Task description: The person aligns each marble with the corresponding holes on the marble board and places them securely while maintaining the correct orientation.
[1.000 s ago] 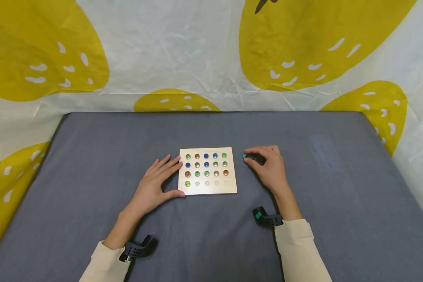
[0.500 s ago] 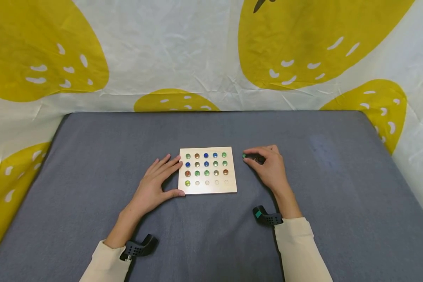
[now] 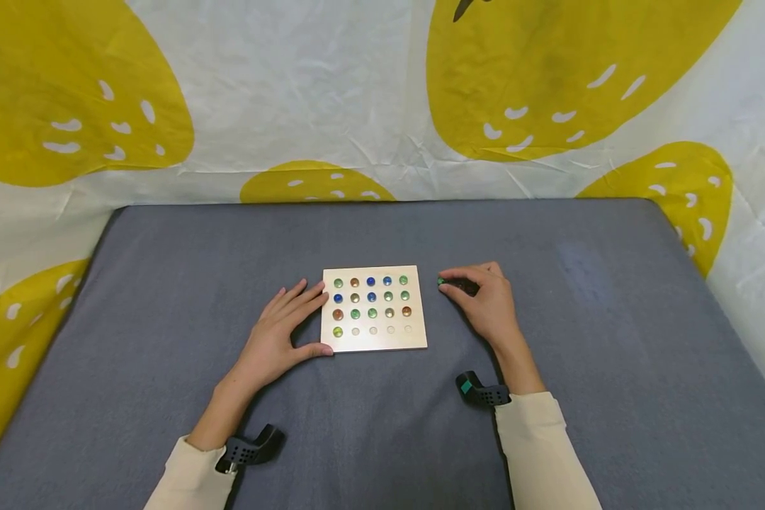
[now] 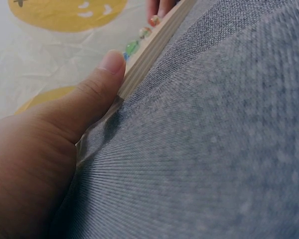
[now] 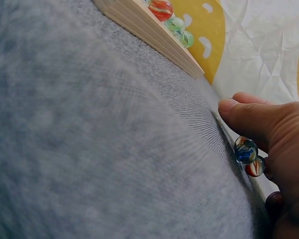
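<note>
A pale wooden board [image 3: 374, 341] lies flat on the table, with glass marbles [image 3: 371, 282] in blue, green, brown and clear tones set in its hollows. In the nearest row a yellow-green marble [image 3: 338, 332] sits at the left, beside several bare hollows. My left hand [image 3: 270, 340] rests along the board's left side, fingers spread, thumb at the near corner. To the right of the board, my right hand [image 3: 484, 301] holds a green marble [image 3: 440, 281] at its thumb and index fingertips. Under that palm, the right wrist view shows a blue marble [image 5: 246, 150] and a red-streaked marble [image 5: 255, 167].
Grey cloth covers the table [image 3: 370, 425]. A white curtain [image 3: 306, 85] with yellow fruit prints hangs behind and at both sides. Black wrist mounts [image 3: 253, 446] sit at both cream sleeves [image 3: 542, 446].
</note>
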Action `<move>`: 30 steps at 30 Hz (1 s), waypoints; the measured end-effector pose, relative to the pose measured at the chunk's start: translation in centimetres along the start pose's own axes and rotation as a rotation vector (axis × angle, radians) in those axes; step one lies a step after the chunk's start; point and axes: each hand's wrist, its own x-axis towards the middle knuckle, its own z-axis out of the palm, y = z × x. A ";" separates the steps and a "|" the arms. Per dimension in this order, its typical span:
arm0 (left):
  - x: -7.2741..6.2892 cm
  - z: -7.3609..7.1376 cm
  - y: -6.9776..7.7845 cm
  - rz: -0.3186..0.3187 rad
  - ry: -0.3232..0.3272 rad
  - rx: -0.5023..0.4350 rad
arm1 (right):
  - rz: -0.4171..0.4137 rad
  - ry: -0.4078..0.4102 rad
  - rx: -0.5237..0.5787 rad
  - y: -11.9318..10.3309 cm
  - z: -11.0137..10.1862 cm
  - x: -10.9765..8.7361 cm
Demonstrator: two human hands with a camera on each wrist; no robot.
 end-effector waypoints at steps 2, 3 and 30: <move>0.0 0.0 0.0 -0.001 0.001 0.000 | 0.005 0.004 0.006 0.0 0.0 0.0; -0.1 0.0 0.0 -0.002 0.002 0.000 | 0.008 0.006 0.009 0.0 0.0 -0.1; 0.0 0.0 0.0 -0.005 -0.004 0.000 | -0.042 0.095 0.090 -3.2 0.1 0.0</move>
